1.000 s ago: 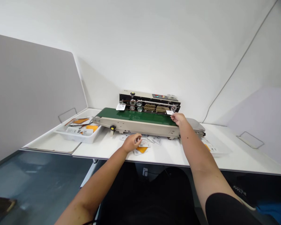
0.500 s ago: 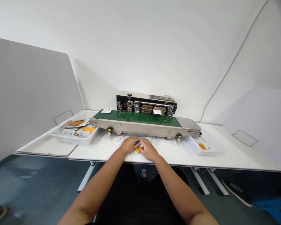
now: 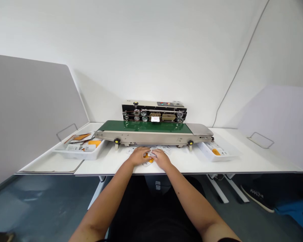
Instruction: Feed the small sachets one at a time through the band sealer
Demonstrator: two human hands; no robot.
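Low over the table's front edge, my left hand [image 3: 139, 156] and my right hand [image 3: 161, 158] face each other with curled fingers. A small white packet [image 3: 150, 154] is between their fingertips, seemingly gripped from both sides; the fingers partly cover it. An orange packet [image 3: 151, 160] shows just below it. Several flat white packets with dark print [image 3: 164, 149] lie beyond the hands, partly under the conveyor. Behind stands a band sealing machine [image 3: 154, 112] with a green belt [image 3: 141, 126]. One white packet [image 3: 155, 119] is upright in its sealing band.
A white bin [image 3: 86, 155] with orange and white packets stands on the left. Another bin [image 3: 223, 158] with packets is on the right, partly under the conveyor's metal end plate [image 3: 199, 129]. Grey partitions [image 3: 27, 111] flank the table [image 3: 192, 164]. A shoe [image 3: 256, 198] shows at lower right.
The packet in the sealer has moved left along the band. The packet lying at the belt's left end is gone from the belt. My hands have shifted slightly, uncovering more orange.
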